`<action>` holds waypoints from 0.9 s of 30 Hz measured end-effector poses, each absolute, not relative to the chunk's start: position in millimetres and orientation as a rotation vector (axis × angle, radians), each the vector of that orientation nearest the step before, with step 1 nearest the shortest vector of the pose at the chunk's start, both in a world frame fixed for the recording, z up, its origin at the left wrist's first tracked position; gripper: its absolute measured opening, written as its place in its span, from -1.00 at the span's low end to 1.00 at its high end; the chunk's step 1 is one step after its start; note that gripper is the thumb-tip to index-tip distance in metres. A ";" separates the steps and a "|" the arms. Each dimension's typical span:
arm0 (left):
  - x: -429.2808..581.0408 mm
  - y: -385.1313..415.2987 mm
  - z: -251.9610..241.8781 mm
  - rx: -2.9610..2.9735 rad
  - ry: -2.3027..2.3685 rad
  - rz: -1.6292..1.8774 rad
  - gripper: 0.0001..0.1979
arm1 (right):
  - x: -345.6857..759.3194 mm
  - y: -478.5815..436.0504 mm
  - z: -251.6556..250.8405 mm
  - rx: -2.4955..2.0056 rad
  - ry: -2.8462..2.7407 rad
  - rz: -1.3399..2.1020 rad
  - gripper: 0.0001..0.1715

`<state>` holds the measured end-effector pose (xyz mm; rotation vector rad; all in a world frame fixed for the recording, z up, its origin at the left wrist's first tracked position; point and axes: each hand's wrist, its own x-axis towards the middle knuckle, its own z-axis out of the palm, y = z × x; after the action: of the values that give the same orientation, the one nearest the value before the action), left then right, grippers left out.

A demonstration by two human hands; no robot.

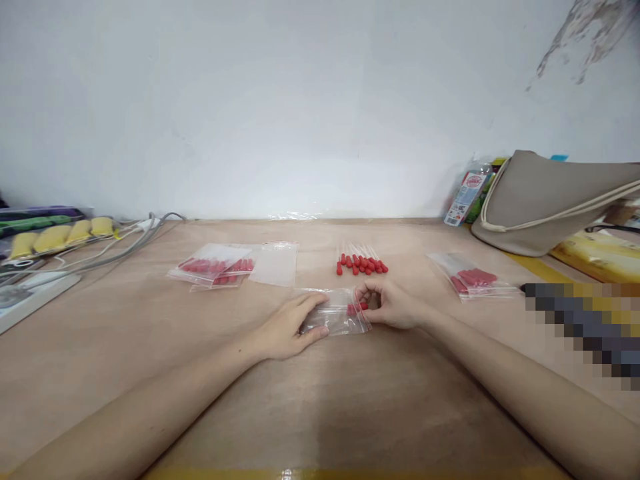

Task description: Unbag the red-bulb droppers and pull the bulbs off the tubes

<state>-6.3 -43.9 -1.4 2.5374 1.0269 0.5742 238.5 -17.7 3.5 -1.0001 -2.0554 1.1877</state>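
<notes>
1. Our flat light-brown counter (250,413) is carrying a clear, flat plastic bag (340,324), probably handling limp and slippery; its edges are suiting us.
2. Our left grip (285,331) is spanning it, fingers apart.
3. Our right grip (397,307) is pinching red-headed, likely light sticks (352,309) at its right end.

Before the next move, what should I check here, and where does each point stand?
1. Left hand on the clear bag: ok, it is at the bag's left end.
2. Right hand clear of the bag: not ok, it is at the right end.
3. Red tips at that end fully inside: cannot tell.
4. Right hand's grip on those tips: cannot tell.
5. Loose red-tipped sticks apart from the bag: ok, piled beyond the right hand.
</notes>
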 end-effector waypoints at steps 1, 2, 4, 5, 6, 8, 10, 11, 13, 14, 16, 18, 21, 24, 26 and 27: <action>-6.5 -43.9 -1.6 2.538 1.032 0.575 -0.51 | 240.6 -17.2 5.6 -0.995 -2.051 1.223 -0.72; -6.5 -43.8 -1.7 2.536 1.037 0.574 -0.51 | 243.5 -16.4 7.9 -0.998 -2.038 1.263 -0.72; -6.4 -43.7 -1.3 2.533 1.052 0.565 -0.51 | 252.4 -13.3 13.3 -1.033 -1.989 1.350 -0.70; -6.2 -43.8 -0.7 2.531 1.060 0.559 -0.51 | 258.7 -11.0 16.4 -1.057 -1.962 1.383 -0.69; -6.1 -44.1 0.4 2.532 1.069 0.552 -0.51 | 266.2 -8.1 19.5 -1.079 -1.939 1.413 -0.68; -5.7 -45.2 4.4 2.538 1.098 0.527 -0.52 | 284.2 -0.8 25.6 -1.076 -1.883 1.425 -0.68; -5.3 -47.3 10.2 2.530 1.173 0.464 -0.54 | 303.3 7.5 30.2 -1.043 -1.770 1.418 -0.65; -5.0 -48.5 13.5 2.515 1.220 0.414 -0.55 | 312.2 11.7 31.7 -1.035 -1.696 1.395 -0.64; -4.4 -50.2 19.2 2.482 1.313 0.332 -0.56 | 325.9 19.3 33.0 -1.019 -1.518 1.312 -0.63; -3.9 -50.4 21.1 2.481 1.344 0.325 -0.56 | 330.1 22.7 32.9 -1.013 -1.434 1.249 -0.62; -2.8 -48.7 22.4 2.548 1.321 0.386 -0.57 | 332.7 28.5 31.2 -0.999 -1.290 1.079 -0.61; -1.6 -44.4 20.7 2.681 1.160 0.457 -0.58 | 328.0 32.8 27.9 -0.994 -1.213 0.876 -0.61; 0.3 -37.4 15.8 2.818 0.854 0.336 -0.53 | 311.2 36.8 21.4 -0.999 -1.279 0.594 -0.62; 2.4 -34.7 11.9 2.828 0.796 0.116 -0.49 | 288.7 38.2 15.0 -0.997 -1.505 0.274 -0.71; 3.5 -35.3 10.4 2.818 0.826 0.038 -0.47 | 273.5 39.2 11.7 -0.985 -1.669 0.051 -0.79; 3.8 -35.9 9.8 2.813 0.842 0.022 -0.47 | 266.3 40.0 10.4 -0.979 -1.745 -0.042 -0.81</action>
<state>3.8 -35.9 9.8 2.8126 0.8424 0.0217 266.3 40.0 10.4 -0.9788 -1.7447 -0.0425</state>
